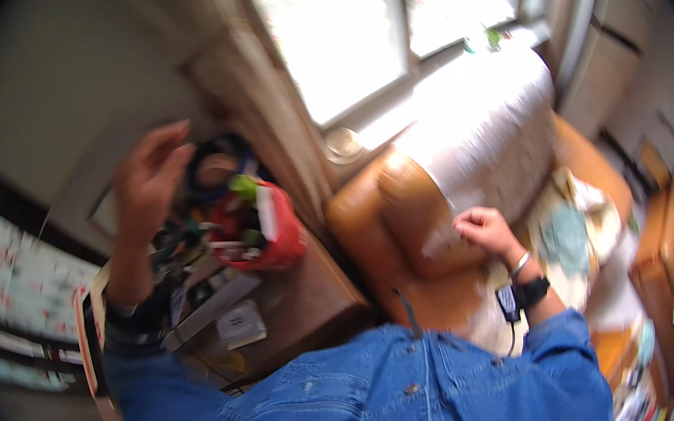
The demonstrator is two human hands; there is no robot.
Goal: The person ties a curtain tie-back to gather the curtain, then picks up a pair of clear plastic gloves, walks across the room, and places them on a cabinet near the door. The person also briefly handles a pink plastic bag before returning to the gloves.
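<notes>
My left hand [154, 171], blurred, is raised over the left side of a cluttered brown table, its fingers apart and nothing seen in them. Close to its right are a dark round object [218, 166] and a red plastic bag [288, 230] filled with mixed items, one of them bright green. My right hand [485, 230] hovers before a tan leather sofa [409, 194], fingers curled; whether it holds something small cannot be told. Its wrist bears a silver bangle and a black strap with a small device. A small white box [241, 325] lies on the table.
Shiny plastic sheeting [485, 118] covers the sofa's back below a bright window [337, 29]. Pale cloths [563, 237] lie on the seat. A round object [344, 145] rests on the sill. Another tan leather seat [658, 262] stands at the right, and a brown curtain [256, 92] hangs behind the table.
</notes>
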